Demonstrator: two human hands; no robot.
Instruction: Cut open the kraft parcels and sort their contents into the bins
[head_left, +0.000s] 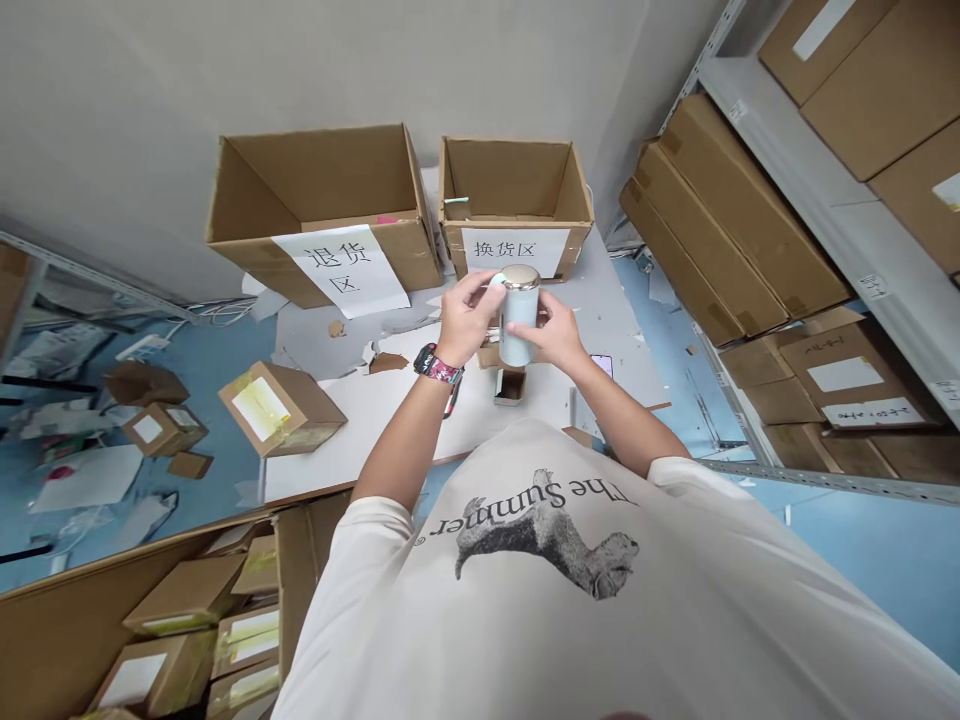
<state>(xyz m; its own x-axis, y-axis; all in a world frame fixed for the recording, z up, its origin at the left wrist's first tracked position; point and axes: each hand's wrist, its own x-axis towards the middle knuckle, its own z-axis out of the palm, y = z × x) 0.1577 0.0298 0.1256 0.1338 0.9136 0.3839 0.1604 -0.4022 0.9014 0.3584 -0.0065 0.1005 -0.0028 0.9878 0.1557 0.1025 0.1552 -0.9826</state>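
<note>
Upright above the table is a pale blue insulated cup with a shiny metallic lid. My left hand, with a watch on its wrist, is closed against the cup's upper left side, its fingertips close to the lid. From the right, my right hand grips the cup's body, the thumb across its front. Just below the cup, a small open box stands on the table. A red and black tool lies partly hidden by my left forearm.
Two large open cartons, a left one and a right one, bear paper signs at the table's back. A taped parcel sits on the left. Shelving with cartons stands right; a big box of parcels is lower left.
</note>
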